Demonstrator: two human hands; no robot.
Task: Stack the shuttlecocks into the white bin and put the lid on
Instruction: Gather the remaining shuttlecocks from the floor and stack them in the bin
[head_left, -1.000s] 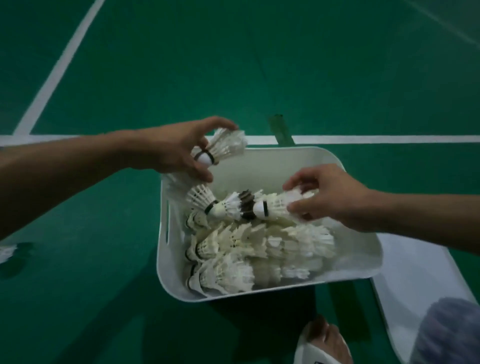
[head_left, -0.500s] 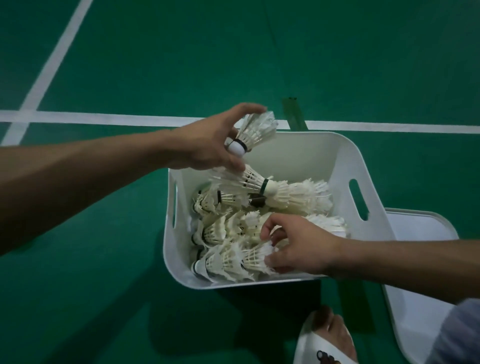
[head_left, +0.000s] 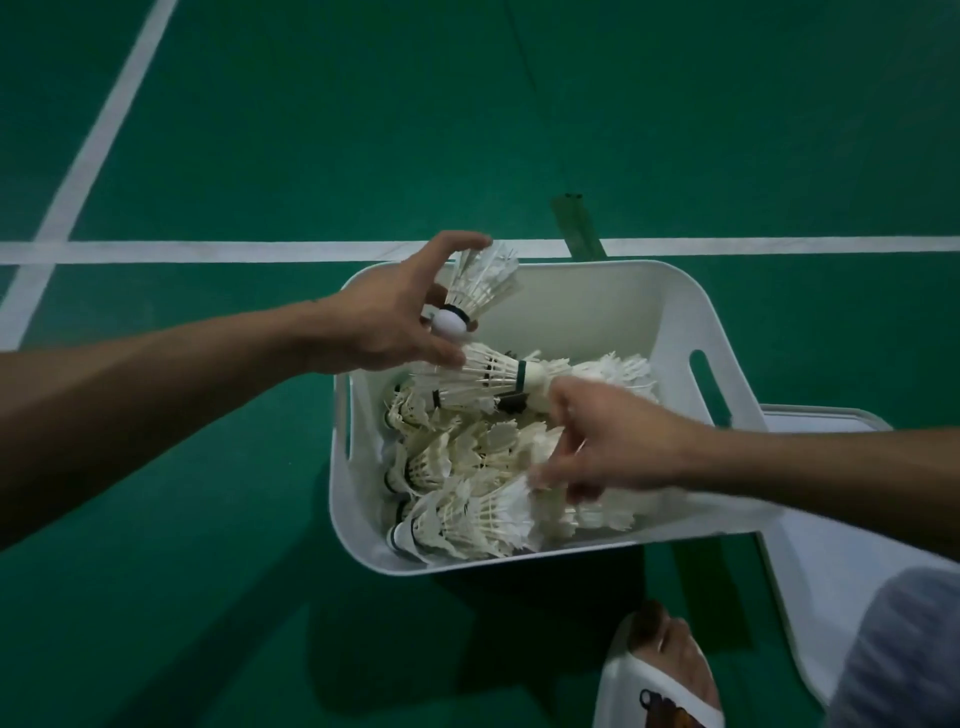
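Head view, from the left: white court lines (head_left: 208, 252) on green floor, then the left hand (head_left: 384, 322), thumb and fingers clamped round the cork end of one shuttlecock (head_left: 480, 283), feathers up, above the far-left corner of the white bin (head_left: 691, 317). Below it, the stacked shuttlecocks (head_left: 467, 467), nested in rows across the bin. Best to turn the held one sideways, cork leading, and slide it into the open skirt of the top row (head_left: 483, 376) rather than drop it loose. Go gently, for fear of crushed or splayed feathers. Behind the bin, a green tape strip (head_left: 576, 223), no hindrance. Further right, the right hand (head_left: 618, 441) low over the pile, fingers apart and blurred; cannot tell whether pinching a feather edge or merely hovering. Use it as a brace against rolling rows, but clear of the incoming cork. Just beside the bin's right wall, the lid (head_left: 831, 545), flat on the floor, not yet on. At bottom right, a sandalled foot (head_left: 670, 665) and a grey knee (head_left: 904, 649), both close to the lid: mind them when lifting it across.
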